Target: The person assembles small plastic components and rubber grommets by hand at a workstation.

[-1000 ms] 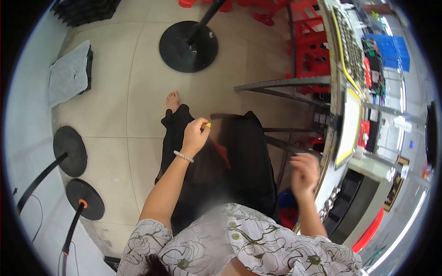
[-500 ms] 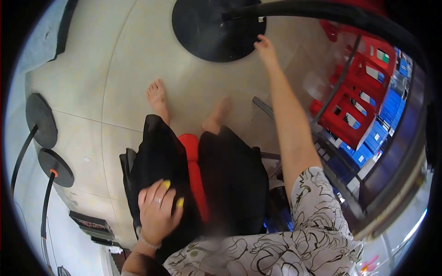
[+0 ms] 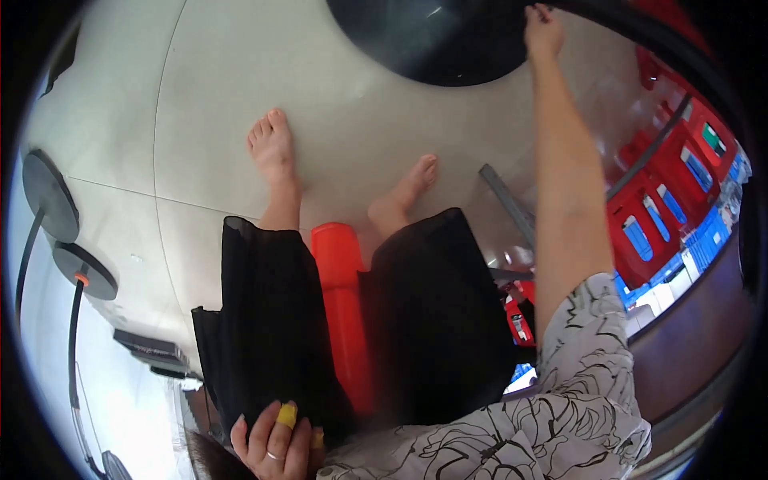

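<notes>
My right hand [image 3: 545, 34] reaches far forward, at the right rim of a round black disc [image 3: 448, 60] on the floor. Its fingers are drawn together near the black pole [image 3: 632, 30]; what is between them, if anything, I cannot make out. My left hand [image 3: 278, 448] is low over my lap, against the black trousers [image 3: 276, 336]. Its fingers are bent a little and apart, with nothing seen in them. Yellow wraps [image 3: 286, 414] cover fingertips there, and a ring sits on one finger. A red plastic seat [image 3: 340, 296] shows between my legs.
Red plastic crates [image 3: 656, 216] stand at the right, with blue packages [image 3: 708, 240] beside them. A grey metal bar [image 3: 506, 200] juts from the right. Two round stand bases [image 3: 50, 196] are at far left. My bare feet [image 3: 272, 152] rest on pale floor tiles.
My right hand has moved right and farther forward. My left hand has drawn back toward me, lower in view. The view has shifted, and the black disc now appears higher and farther right.
</notes>
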`<state>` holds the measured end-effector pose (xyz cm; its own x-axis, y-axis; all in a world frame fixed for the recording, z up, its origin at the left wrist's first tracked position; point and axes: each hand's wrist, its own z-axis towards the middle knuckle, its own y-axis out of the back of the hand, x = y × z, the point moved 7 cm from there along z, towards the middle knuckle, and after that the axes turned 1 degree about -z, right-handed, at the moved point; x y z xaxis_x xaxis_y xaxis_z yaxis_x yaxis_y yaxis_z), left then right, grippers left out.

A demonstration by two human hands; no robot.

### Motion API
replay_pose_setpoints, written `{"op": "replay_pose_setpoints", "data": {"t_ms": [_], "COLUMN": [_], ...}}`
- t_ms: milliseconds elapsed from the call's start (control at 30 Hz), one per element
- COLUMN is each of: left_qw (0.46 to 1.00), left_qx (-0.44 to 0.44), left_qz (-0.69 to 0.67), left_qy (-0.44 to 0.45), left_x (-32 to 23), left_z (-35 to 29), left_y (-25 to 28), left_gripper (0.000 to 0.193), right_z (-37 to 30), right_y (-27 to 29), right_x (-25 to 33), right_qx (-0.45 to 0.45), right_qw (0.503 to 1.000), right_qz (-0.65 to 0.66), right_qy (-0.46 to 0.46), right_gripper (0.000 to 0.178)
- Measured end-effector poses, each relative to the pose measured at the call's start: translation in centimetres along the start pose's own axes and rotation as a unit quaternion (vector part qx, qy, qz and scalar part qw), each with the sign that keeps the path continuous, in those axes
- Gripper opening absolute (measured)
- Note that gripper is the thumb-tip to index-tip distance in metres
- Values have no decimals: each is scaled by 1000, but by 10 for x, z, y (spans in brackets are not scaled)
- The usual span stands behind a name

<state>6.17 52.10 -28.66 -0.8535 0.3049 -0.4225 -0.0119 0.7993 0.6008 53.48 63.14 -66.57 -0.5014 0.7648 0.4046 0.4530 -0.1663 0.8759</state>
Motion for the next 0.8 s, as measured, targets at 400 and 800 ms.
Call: {"op": "replay_pose_setpoints", "data": {"t_ms": [400, 800], "left_qw": [963, 933], "left_qx": [-190, -240], "left_qz": [-75, 23], "left_qy": [-179, -266], "left_x": [-5, -8], "left_z": [-44, -58], "left_y": [-4, -26], "left_gripper": [19, 19], "right_z": [-400, -544], "right_y": [194, 631], "right_x": [127, 237], "right_qx": [-3, -376], "right_qw": [779, 898], "right_qz": [611, 59], "right_qy": [-142, 219], "right_gripper": [44, 28]}}
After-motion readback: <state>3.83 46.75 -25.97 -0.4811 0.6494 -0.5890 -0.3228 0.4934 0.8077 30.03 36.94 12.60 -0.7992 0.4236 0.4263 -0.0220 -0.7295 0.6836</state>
